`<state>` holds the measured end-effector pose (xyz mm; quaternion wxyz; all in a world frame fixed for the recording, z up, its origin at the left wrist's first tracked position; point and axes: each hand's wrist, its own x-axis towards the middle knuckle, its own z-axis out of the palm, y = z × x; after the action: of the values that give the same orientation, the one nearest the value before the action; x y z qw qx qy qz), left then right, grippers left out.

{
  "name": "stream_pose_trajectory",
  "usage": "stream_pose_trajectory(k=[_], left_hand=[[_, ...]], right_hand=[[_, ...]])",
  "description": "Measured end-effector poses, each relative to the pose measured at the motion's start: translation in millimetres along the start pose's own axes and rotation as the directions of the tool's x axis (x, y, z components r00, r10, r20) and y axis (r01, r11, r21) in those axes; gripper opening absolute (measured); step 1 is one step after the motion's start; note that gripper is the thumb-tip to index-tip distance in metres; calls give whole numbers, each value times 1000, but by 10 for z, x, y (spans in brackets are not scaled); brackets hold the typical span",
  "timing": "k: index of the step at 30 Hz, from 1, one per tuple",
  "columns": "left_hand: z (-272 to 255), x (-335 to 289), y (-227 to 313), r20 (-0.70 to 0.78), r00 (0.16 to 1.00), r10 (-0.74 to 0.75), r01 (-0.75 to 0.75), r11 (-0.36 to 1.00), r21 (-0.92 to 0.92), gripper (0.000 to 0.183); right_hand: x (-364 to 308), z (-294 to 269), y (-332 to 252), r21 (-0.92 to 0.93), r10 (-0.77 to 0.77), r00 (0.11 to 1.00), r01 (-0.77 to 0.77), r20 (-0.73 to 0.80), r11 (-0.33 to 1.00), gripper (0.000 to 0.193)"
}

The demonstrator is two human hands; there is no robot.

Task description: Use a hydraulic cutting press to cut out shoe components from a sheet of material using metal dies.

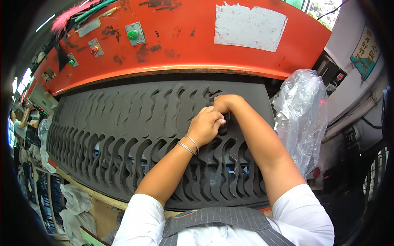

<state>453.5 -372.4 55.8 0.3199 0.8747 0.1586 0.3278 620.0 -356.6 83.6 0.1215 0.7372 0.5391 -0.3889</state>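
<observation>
A large dark grey foam sheet (143,96) lies before me, cut into rows of wavy curved shapes. In the nearer row, many shapes are open gaps; in the farther row, most pieces still sit in the sheet. My left hand (206,125), two bangles at its wrist, is closed with curled fingers over the right part of the far row. What it pinches is hidden. Just beyond, my right hand (225,103) bends down at the wrist to the sheet beside a cut opening. Its fingers are mostly hidden behind the left hand.
An orange machine beam (180,37) with a green button (133,35) and a red button (95,50) spans the far side. Clear plastic bags (301,119) hang at the right. White bags (76,201) stand at the lower left. Another person (20,125) works far left.
</observation>
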Motion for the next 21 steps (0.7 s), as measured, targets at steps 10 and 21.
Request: stream_pose_trajectory(k=[10,21], left_hand=[[437,-338,-180,-50,988,148,-126,943,309,23],[372,333,-538,98,995,4,-61,807,587,24]], right_hand=[[-639,175,535,739,-138,787,614,-602,279,10],[-514,746,670,88,-180,671,344,-719,935,17]])
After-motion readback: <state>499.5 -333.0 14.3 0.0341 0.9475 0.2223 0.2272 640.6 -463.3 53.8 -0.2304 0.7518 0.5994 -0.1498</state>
